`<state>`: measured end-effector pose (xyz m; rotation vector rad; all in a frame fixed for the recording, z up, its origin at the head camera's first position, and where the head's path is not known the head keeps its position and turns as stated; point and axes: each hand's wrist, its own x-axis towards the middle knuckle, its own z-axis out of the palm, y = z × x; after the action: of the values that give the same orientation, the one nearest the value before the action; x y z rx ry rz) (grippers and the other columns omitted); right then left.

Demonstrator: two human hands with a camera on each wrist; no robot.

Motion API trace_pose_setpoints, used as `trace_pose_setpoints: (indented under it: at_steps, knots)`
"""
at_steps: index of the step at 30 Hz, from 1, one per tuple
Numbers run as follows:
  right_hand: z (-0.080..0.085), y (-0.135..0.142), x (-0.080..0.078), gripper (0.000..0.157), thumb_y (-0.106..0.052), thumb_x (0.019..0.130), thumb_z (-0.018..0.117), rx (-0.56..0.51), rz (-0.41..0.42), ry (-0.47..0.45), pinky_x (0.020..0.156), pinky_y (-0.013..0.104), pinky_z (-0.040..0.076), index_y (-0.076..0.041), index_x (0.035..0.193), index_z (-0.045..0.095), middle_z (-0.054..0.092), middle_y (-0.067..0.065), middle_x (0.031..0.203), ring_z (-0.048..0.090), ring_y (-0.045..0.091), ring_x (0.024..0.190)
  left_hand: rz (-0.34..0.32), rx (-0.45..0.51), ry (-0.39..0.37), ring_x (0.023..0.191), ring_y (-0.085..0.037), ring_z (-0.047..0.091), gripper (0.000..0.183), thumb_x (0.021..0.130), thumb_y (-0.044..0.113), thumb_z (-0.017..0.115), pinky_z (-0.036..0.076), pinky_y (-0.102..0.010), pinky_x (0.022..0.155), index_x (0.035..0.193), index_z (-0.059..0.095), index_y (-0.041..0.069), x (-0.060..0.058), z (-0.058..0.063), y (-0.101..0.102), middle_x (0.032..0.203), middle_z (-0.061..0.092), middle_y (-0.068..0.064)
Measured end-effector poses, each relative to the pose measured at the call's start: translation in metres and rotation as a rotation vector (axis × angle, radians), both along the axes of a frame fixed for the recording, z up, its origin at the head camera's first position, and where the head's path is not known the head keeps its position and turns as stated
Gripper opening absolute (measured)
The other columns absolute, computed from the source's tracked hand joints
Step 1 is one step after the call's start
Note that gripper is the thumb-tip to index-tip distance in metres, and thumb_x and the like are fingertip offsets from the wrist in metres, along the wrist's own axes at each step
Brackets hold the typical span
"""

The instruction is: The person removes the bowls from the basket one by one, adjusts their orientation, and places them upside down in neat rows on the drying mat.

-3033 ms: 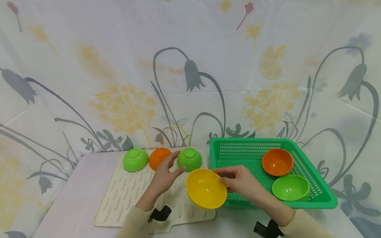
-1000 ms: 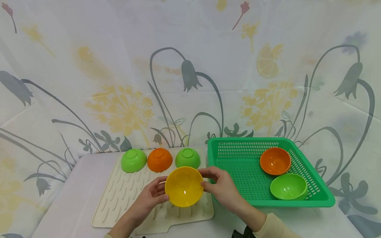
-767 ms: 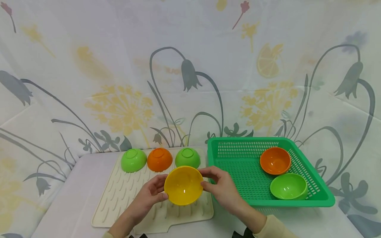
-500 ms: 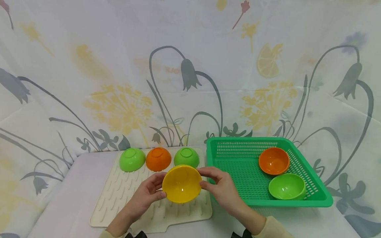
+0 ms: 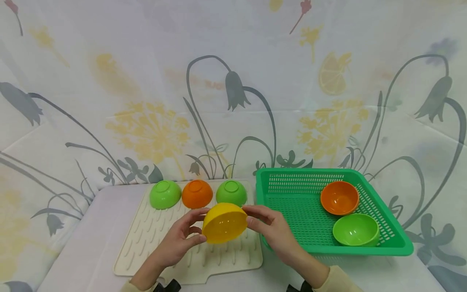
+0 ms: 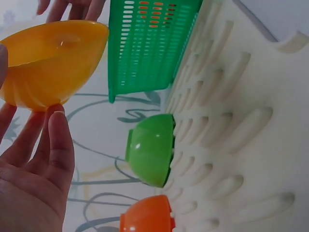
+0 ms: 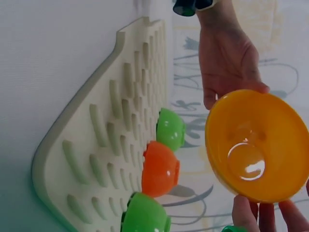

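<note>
Both hands hold a yellow bowl (image 5: 224, 225) above the cream drying mat (image 5: 142, 239). It is tilted, its hollow side facing the wearer and partly down. My left hand (image 5: 175, 239) grips the rim on the left, thumb in front and fingers behind. On the right side my right hand (image 5: 275, 229) pinches the rim between thumb and fingers. In the left wrist view the bowl (image 6: 58, 63) appears at the upper left, apart from the mat. Upside down along the mat's back edge stand a green bowl (image 5: 165, 194), an orange bowl (image 5: 197, 194) and another green bowl (image 5: 231, 193).
A green slotted basket (image 5: 365, 250) stands right of the mat. Inside, at its right end, an orange bowl (image 5: 339, 198) and a green bowl (image 5: 356, 230) lie with their hollows showing. A flower-patterned cloth (image 5: 164, 81) hangs behind the table.
The yellow bowl has moved left from beside the basket to over the mat. My left hand has taken hold of its left side. Its hollow has since tipped further downward.
</note>
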<state>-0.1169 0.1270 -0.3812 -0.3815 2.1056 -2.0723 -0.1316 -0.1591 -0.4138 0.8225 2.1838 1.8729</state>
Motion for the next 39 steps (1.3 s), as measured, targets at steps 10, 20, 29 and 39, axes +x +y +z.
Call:
trace_pose_setpoints:
  at_steps: [10, 20, 29, 39]
  knots:
    - [0.005, -0.002, -0.003, 0.049, -0.027, 0.1, 0.061, 0.06, 0.022, -0.034, 0.105, 0.041, 0.045, 0.002, 0.139, 0.054, 0.058, 0.015, 0.137, 0.056, 0.028, 0.124, 0.017, -0.072, 0.309, 0.127, -0.016, 0.047, 0.059, 0.088, 0.0, 0.072, 0.053, -0.033, 0.085, 0.141, 0.05, 0.014, 0.004, 0.005, 0.006, 0.144, 0.048, -0.007]
    - [0.007, -0.007, -0.004, 0.054, -0.033, 0.097, 0.065, 0.155, 0.044, -0.057, 0.102, 0.049, 0.047, -0.005, 0.143, 0.053, 0.059, 0.013, 0.136, 0.054, 0.031, 0.125, 0.033, -0.151, 0.378, 0.13, -0.017, 0.045, 0.063, 0.083, 0.005, 0.079, 0.053, -0.033, 0.086, 0.14, 0.054, 0.021, 0.006, 0.007, 0.013, 0.146, 0.047, -0.002]
    - [0.005, -0.006, -0.005, 0.059, -0.027, 0.093, 0.071, 0.114, 0.042, -0.058, 0.098, 0.041, 0.051, -0.002, 0.143, 0.052, 0.056, 0.016, 0.139, 0.053, 0.034, 0.126, 0.131, -0.075, 0.456, 0.125, -0.017, 0.052, 0.07, 0.071, 0.003, 0.086, 0.055, -0.032, 0.081, 0.135, 0.058, 0.012, 0.004, 0.005, 0.014, 0.139, 0.056, -0.01]
    - [-0.001, -0.005, -0.005, 0.056, -0.018, 0.09, 0.075, 0.072, 0.094, 0.038, 0.101, 0.028, 0.046, -0.004, 0.14, 0.054, 0.053, 0.013, 0.142, 0.051, 0.031, 0.128, 0.171, -0.136, 0.142, 0.117, -0.022, 0.062, 0.071, 0.076, 0.016, 0.086, 0.056, -0.037, 0.089, 0.141, 0.057, 0.013, 0.009, 0.004, 0.01, 0.137, 0.061, -0.006]
